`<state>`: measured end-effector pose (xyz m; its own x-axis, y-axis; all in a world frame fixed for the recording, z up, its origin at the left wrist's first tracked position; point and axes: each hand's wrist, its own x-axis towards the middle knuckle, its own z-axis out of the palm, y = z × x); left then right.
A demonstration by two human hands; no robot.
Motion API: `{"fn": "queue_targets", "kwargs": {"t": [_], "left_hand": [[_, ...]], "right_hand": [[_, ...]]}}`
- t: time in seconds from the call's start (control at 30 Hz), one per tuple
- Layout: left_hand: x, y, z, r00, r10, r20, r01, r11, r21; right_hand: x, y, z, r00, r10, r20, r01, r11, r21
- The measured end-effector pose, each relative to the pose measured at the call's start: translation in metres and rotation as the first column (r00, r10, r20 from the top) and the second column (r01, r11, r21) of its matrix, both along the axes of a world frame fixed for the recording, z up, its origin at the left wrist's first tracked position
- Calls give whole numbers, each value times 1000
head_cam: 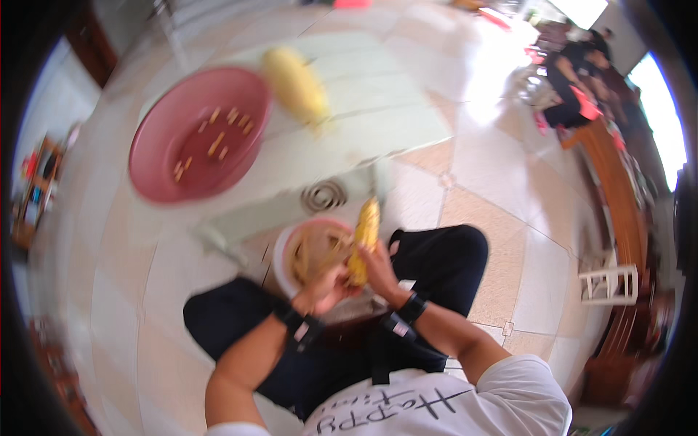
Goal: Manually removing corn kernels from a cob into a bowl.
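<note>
A long yellow piece of produce [364,240], perhaps fruit or a vegetable, tilts upward between my hands. My right hand [379,270] is wrapped around its lower half. At the lower end, the bent fingers of my left hand [330,294] hold it; blur hides whether they also have a small tool. Just beneath and to the left is a white bucket [282,267] with a pink rim, with yellowish peel-like strips [311,250] inside. A larger pale yellow oblong fruit or vegetable [297,84] lies on the low table, right of a pink basin [163,131] holding several short yellow pieces [218,143].
The low pale green table [376,109] stands before my knees, a spiral ornament [324,195] on its near side. At right are a small white chair [608,286], a long wooden bench [616,191] and a seated person [572,82]. Tiled floor [485,191] surrounds the table.
</note>
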<state>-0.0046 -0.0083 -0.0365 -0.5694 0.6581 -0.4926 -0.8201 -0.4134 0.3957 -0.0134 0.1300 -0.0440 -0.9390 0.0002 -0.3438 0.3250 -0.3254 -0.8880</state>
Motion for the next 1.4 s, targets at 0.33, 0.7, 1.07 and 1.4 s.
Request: {"fn": "queue_targets", "kwargs": {"t": [0.33, 0.7, 1.07, 1.4], "left_hand": [[4, 5, -7, 995, -100, -23, 98, 991, -93], [-15, 26, -7, 975, -219, -31, 205, 948, -242], [-26, 27, -33, 946, -324, -6, 313, 920, -237], [-17, 25, -36, 985, -169, -38, 168, 985, -33]], "right_hand": [[11, 12, 16, 996, 9, -84, -3, 998, 66], [6, 21, -11, 994, -33, -102, 68, 929, 365], [5, 23, -36, 988, -46, -150, 101, 918, 384], [3, 31, 9, 987, -113, -113, 131, 976, 174]]}}
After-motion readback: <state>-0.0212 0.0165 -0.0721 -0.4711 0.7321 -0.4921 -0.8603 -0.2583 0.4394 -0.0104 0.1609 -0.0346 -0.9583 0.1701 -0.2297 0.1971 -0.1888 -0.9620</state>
